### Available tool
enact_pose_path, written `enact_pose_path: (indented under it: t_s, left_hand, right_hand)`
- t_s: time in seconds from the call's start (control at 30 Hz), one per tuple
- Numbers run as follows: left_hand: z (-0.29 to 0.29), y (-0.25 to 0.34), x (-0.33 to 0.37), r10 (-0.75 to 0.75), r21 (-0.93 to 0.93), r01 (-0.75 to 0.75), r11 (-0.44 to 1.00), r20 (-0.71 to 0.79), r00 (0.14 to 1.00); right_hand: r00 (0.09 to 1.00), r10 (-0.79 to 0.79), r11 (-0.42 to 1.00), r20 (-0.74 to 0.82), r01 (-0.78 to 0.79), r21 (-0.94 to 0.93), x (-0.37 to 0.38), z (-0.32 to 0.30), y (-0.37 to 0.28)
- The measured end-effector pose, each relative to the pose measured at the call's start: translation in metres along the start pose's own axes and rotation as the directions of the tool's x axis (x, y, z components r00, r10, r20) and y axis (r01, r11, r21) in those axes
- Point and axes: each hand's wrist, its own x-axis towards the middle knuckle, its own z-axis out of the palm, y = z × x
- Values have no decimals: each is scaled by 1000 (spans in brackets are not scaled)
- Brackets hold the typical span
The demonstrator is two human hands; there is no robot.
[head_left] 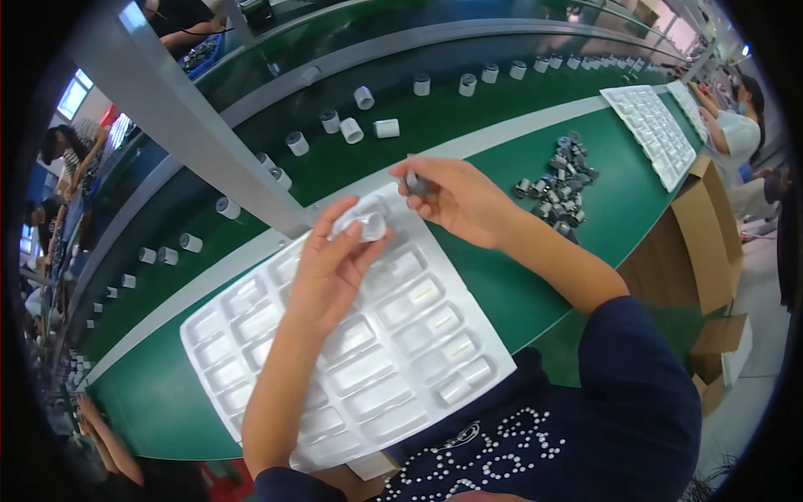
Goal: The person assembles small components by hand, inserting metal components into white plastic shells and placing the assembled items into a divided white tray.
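My left hand (324,272) is closed around a short white cylinder (370,227) above the far edge of a white moulded tray (493,335). Thumb and fingers grip its sides, with one end turned up to the right. Close by, my right hand (467,199) pinches a small grey metallic part (416,183), partly hidden by the fingers. Rows of shallow compartments fill the tray, and a few at its right side hold white cylinders (468,381). To the right, small grey and silver parts (562,188) lie heaped on the green table (493,276).
Beyond the table, many white cylinders (351,130) stand or lie along a green conveyor (443,113). A metal post (184,117) rises behind the tray. Another white tray (652,134) and open cardboard boxes (709,234) are at right. Other people work on both sides.
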Motion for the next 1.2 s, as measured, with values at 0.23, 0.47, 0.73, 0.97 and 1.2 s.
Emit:
enact_pose_path:
  t_s: [0.23,0.47,0.73,0.97,1.2]
  left_hand:
    - [-15,-7,4,-44,23,45,999,-67,997]
    - [-19,8,4,-34,-109,22,994,-110,993]
    - [-27,3,-1,-27,-83,23,996,-48,998]
    - [-12,-5,-5,79,207,-60,977,-84,993]
    - [-19,-8,8,50,173,-36,984,-78,996]
  right_hand:
    - [1000,-30,999,-8,30,-28,1,17,10]
    - [922,-363,840,133,386,-382,11,17,27]
    - [958,-272,893,88,286,-349,6,16,22]
    - [810,-463,267,359,514,-816,9,15,32]
    - [670,-405,-183,623,608,-773,12,8,26]
